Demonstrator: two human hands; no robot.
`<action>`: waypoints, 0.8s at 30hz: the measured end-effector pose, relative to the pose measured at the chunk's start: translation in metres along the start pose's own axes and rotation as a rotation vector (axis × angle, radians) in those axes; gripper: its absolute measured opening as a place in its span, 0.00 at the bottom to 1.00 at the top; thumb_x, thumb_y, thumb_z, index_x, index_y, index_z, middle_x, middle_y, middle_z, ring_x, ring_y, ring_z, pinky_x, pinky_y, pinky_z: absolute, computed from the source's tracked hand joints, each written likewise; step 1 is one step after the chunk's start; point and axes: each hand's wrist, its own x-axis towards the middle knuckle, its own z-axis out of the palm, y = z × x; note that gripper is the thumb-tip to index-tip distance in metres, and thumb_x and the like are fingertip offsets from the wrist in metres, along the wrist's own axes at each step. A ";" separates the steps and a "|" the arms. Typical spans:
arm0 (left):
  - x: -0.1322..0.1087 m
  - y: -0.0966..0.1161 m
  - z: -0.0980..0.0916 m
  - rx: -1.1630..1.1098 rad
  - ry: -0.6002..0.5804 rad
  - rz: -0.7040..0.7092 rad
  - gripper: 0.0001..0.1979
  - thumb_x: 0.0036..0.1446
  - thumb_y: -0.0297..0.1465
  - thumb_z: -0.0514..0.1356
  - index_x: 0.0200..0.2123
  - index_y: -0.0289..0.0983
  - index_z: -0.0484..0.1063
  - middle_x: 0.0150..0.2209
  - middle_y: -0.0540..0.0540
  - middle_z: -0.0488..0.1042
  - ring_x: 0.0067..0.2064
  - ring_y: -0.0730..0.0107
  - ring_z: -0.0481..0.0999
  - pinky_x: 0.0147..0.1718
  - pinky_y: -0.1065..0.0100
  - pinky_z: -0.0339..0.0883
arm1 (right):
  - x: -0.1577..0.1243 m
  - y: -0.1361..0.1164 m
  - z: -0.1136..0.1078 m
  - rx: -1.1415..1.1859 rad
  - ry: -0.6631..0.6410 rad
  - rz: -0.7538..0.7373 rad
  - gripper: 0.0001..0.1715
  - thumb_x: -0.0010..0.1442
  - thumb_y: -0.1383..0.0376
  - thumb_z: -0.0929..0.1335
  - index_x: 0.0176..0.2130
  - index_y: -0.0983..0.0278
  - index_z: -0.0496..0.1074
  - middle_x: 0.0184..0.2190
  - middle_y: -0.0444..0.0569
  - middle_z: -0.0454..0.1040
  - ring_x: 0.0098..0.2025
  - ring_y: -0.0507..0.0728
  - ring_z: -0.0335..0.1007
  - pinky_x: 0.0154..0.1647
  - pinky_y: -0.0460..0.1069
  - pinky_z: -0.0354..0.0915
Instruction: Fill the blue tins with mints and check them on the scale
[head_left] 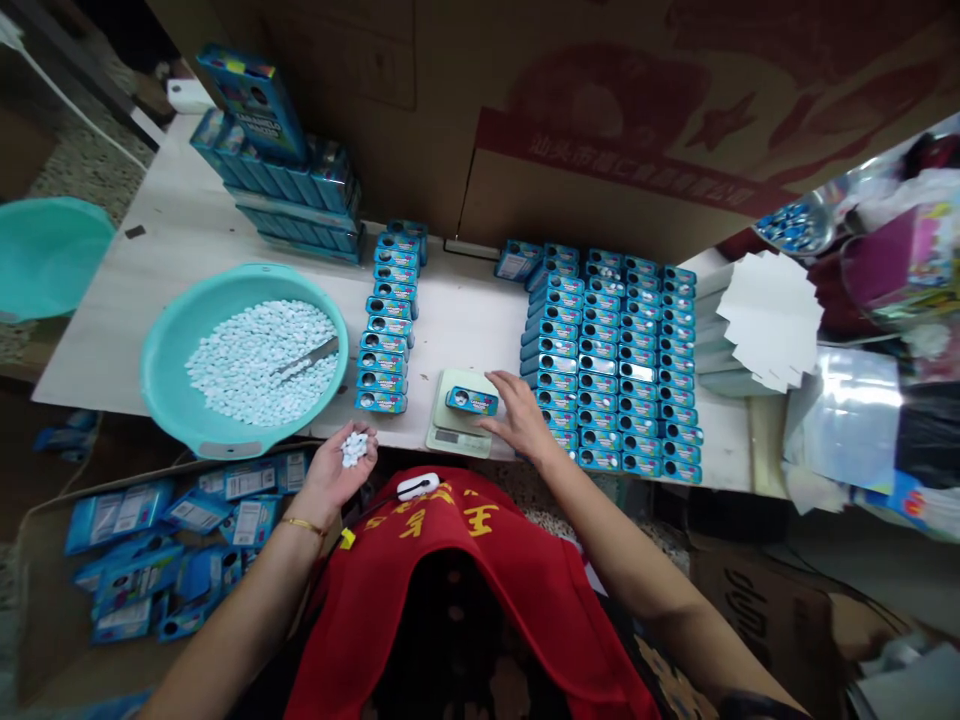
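Observation:
My left hand [337,468] is cupped palm up near the table's front edge, holding a small heap of white candies [354,449]. My right hand [523,415] is at the right end of a small blue candy box [472,400], thumb and fingers apart; whether it touches the box I cannot tell. That box lies on a pale kitchen scale [457,440], and a round opening in its face shows white inside. Left of the scale runs a column of similar blue boxes [382,361]. A turquoise basin [152,360] of white candies, with a metal scoop [309,360] in it, is farther left.
Rows of blue boxes [600,365] stand to the right, beside stacked white cards [772,320]. Packed blue boxes [292,180] are piled at the back left. A large carton [600,120] walls the back. An open carton [45,600] of blue packs sits below left.

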 end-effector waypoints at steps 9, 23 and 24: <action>0.000 0.011 -0.009 -0.042 0.038 0.034 0.11 0.58 0.26 0.49 0.28 0.31 0.68 0.26 0.43 0.71 0.25 0.75 0.72 0.22 0.73 0.70 | 0.012 0.001 0.019 -0.028 -0.071 -0.052 0.26 0.55 0.64 0.64 0.54 0.62 0.60 0.46 0.54 0.66 0.47 0.60 0.60 0.45 0.57 0.63; -0.014 0.008 -0.036 -0.110 0.275 0.116 0.08 0.56 0.22 0.51 0.30 0.36 0.68 0.25 0.46 0.75 0.22 0.74 0.74 0.20 0.74 0.71 | 0.301 0.028 0.027 -0.226 0.147 0.197 0.25 0.55 0.68 0.63 0.53 0.59 0.62 0.48 0.55 0.65 0.47 0.60 0.60 0.41 0.52 0.61; -0.012 0.008 -0.039 -0.099 0.283 0.112 0.08 0.56 0.21 0.50 0.30 0.36 0.68 0.25 0.46 0.75 0.22 0.74 0.74 0.20 0.74 0.71 | 0.305 0.030 0.027 -0.231 0.136 0.200 0.25 0.55 0.69 0.63 0.53 0.58 0.62 0.48 0.55 0.65 0.47 0.60 0.61 0.40 0.51 0.61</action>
